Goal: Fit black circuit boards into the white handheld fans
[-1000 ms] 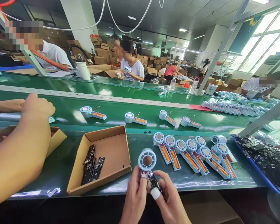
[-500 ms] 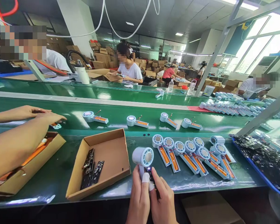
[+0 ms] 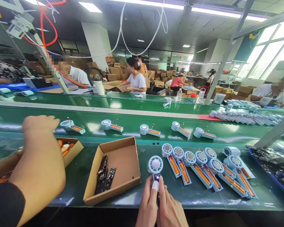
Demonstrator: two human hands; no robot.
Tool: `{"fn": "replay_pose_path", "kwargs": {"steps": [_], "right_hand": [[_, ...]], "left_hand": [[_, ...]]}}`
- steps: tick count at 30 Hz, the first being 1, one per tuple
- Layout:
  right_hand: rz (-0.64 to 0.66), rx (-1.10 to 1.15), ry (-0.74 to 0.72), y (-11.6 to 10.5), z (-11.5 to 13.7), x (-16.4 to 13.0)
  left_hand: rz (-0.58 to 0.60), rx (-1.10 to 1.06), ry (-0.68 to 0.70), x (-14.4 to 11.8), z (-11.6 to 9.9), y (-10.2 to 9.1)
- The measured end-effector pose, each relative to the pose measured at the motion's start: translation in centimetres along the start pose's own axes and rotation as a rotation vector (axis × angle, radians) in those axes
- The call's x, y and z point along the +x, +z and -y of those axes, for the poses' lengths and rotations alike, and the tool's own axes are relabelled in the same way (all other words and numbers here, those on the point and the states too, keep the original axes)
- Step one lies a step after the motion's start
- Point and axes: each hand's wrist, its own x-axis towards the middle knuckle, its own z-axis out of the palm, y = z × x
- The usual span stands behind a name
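A pale blue handheld fan (image 3: 155,164) with a round grille is held upright at the table's front edge. A narrow black circuit board (image 3: 156,177) with a small glowing light lies along its handle. My left hand (image 3: 148,200) is closed around the handle from the left, a white cover on its thumb. From the right, my right hand (image 3: 171,206) closes on the board and handle, its thumb near the light. The lower handle is hidden between my hands. To the right, several similar fans (image 3: 201,157) lie with orange battery cells in their open handles.
A cardboard tray (image 3: 135,157) with several black boards sits to the left. Beyond it, a co-worker's arm (image 3: 41,160) reaches over a box (image 3: 77,151) of orange cells. Several fans (image 3: 144,128) lie on the green belt (image 3: 125,142). A blue tray (image 3: 272,170) of black parts stands right.
The view has shifted left and up. The fan's face has turned toward me, and the board now lies along its handle. The co-worker's arm has moved, leaving another fan visible on the belt.
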Motion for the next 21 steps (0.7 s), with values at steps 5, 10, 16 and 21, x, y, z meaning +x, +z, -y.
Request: {"fn": "replay_pose_path", "kwargs": {"steps": [5, 10, 16, 21], "right_hand": [[-0.011, 0.091, 0.074, 1.1, -0.7, -0.4], [-0.128, -0.076, 0.048, 2.0, -1.8, 0.8], [-0.192, -0.078, -0.005, 3.2, -2.2, 1.6], [-0.031, 0.019, 0.037, 2.5, -1.8, 1.5]], "left_hand": [[-0.016, 0.166, 0.122, -0.2, -1.2, -0.6], [0.025, 0.647, 0.348, -0.5, -7.7, -4.0], [-0.432, 1.487, 0.146, 2.8, -13.5, -9.0], [-0.377, 1.558, 0.057, 5.0, -13.2, -10.4]]}}
